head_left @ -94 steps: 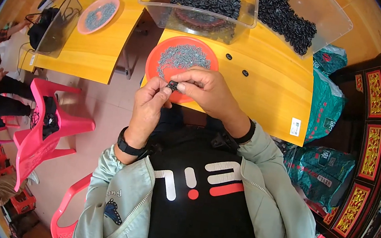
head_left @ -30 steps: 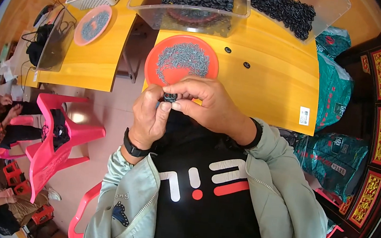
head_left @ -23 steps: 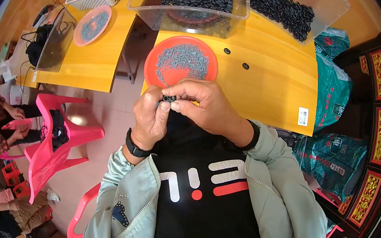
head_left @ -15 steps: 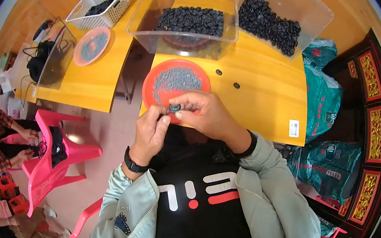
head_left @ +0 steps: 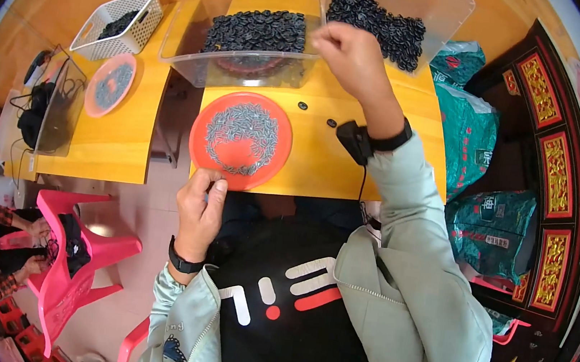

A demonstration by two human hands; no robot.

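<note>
My left hand (head_left: 200, 205) is closed, thumb against curled fingers, at the near rim of a red plate (head_left: 227, 153). Small grey metal screws or pins (head_left: 242, 126) lie spread over that plate. Farther off, my right hand (head_left: 354, 59) is raised beside the right end of a clear plastic bin (head_left: 192, 68), its fingers drawn together. What either hand holds, if anything, cannot be made out. Many small black oval pieces (head_left: 258, 31) fill the bin's bottom. Two loose black pieces, one nearer the plate (head_left: 303, 106) and one to its right (head_left: 332, 123), rest on the yellow table.
A second clear bin (head_left: 445, 28) of black pieces stands at the back right. On the left table are a white basket (head_left: 142, 27) and a pink plate (head_left: 125, 88). A pink chair (head_left: 89, 258) stands lower left, near another person's hands (head_left: 35, 251). Green bags (head_left: 465, 141) stand right.
My hands have parted from a small black oval piece they held together over the plate. The right moved up and away toward the bins; the left stays low by the plate's rim.
</note>
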